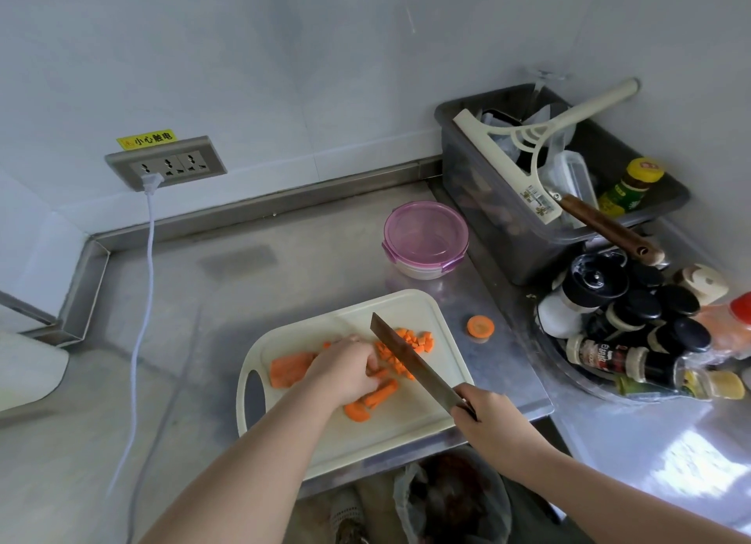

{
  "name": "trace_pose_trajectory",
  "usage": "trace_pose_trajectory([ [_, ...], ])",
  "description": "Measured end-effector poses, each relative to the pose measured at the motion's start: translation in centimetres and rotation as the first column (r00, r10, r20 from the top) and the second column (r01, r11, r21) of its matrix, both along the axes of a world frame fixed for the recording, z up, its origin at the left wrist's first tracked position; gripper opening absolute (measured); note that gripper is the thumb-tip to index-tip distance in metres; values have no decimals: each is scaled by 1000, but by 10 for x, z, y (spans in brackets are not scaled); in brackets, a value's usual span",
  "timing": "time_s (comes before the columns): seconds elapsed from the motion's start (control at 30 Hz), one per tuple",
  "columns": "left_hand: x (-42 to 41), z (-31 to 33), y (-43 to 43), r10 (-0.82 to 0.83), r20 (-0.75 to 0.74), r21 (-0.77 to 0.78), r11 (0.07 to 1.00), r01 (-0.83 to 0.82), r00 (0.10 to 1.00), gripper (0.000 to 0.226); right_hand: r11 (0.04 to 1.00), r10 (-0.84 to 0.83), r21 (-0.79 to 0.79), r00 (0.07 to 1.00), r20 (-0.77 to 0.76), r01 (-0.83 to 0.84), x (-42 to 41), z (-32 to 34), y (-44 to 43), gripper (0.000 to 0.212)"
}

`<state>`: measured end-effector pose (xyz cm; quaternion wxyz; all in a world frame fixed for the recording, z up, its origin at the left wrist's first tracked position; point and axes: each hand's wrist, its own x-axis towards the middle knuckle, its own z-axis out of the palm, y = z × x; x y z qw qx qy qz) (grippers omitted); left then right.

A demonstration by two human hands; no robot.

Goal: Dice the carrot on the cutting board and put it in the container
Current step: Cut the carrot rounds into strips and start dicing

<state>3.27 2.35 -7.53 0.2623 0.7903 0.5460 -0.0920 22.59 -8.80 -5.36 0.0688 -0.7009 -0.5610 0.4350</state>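
A cream cutting board [406,429] lies on the steel counter. On it are carrot slabs [289,368], carrot sticks [380,394] and a heap of small carrot dice [414,339]. My left hand [345,370] presses down on the sticks with curled fingers. My right hand [485,419] grips the handle of a cleaver [410,360], whose blade stands just right of the left fingers, across the sticks. A round container with a pink lid [424,238], closed, stands behind the board.
A carrot end slice [480,326] lies on the counter right of the board. A grey bin [528,234] with a scraper, and a rack of spice bottles [634,328], stand to the right. A white cord [144,299] hangs from the wall socket. A waste bin [451,503] sits below the counter edge.
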Motion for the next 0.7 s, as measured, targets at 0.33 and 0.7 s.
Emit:
trace_pose_trajectory([
  [0.33, -2, -4, -8, 115, 115, -40, 993, -111, 987, 11, 1000, 14, 8, 1000, -1, -14, -3, 2, 1, 14],
  [0.7, -1, 7, -22, -6, 11, 49, 999, 6, 1000, 44, 1000, 17, 10, 1000, -7, -17, -8, 4, -3, 17],
])
